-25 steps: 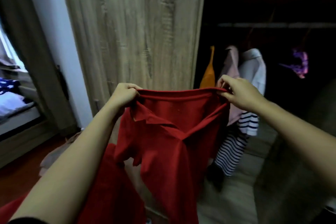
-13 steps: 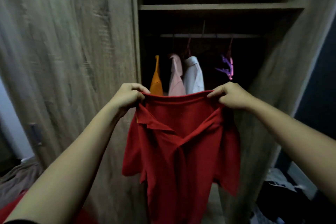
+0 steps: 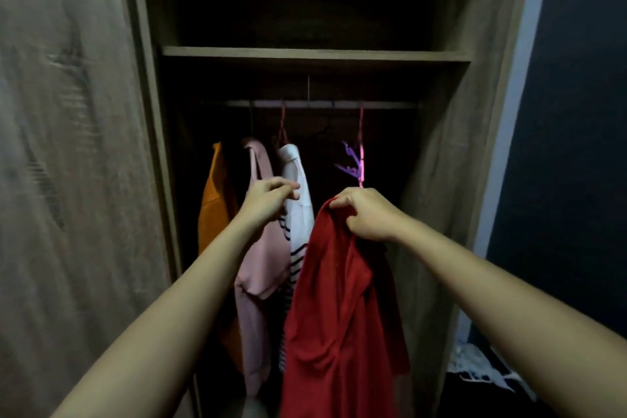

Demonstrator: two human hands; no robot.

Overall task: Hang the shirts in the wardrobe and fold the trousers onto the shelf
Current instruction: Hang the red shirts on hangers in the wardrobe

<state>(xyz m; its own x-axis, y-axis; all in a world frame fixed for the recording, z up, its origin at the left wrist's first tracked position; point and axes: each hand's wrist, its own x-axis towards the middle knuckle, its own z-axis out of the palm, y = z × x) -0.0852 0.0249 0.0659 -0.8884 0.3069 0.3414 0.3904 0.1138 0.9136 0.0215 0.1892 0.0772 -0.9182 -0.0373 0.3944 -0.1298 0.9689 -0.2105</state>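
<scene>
Red shirt (image 3: 336, 309) hangs bunched from the right hand (image 3: 364, 215), which is clenched around a gathered fold of the fabric at the garment's top edge; the cloth rises just above the fingers and then falls in loose folds straight down below the hand, reaching to the bottom of the view. The shirt is held in front of the open wardrobe (image 3: 437, 180), low and slightly right of centre, touching no hanger. The left hand (image 3: 268, 202) is raised to the left of the right hand and apart from the red shirt, with nothing in its grip; its fingers are loosely curled with the fingertips close together, in front of the clothes already hanging. Those clothes hang in a row from a horizontal rail (image 3: 322, 104) inside the wardrobe: an orange garment (image 3: 213, 200) furthest left, a pink shirt (image 3: 261, 268) beside it, then a white shirt with dark stripes (image 3: 298, 193) lower down, which sits just left of the red shirt. To the right of these, a purple hanger (image 3: 353, 163) hangs with nothing on it, directly above the right hand. A wooden shelf (image 3: 315, 54) spans the wardrobe above the rail, and the space over it is too dark to make out. A wood-grain wardrobe door (image 3: 68, 180) fills the left of the view, and a dark wall (image 3: 570, 146) stands on the right.
</scene>
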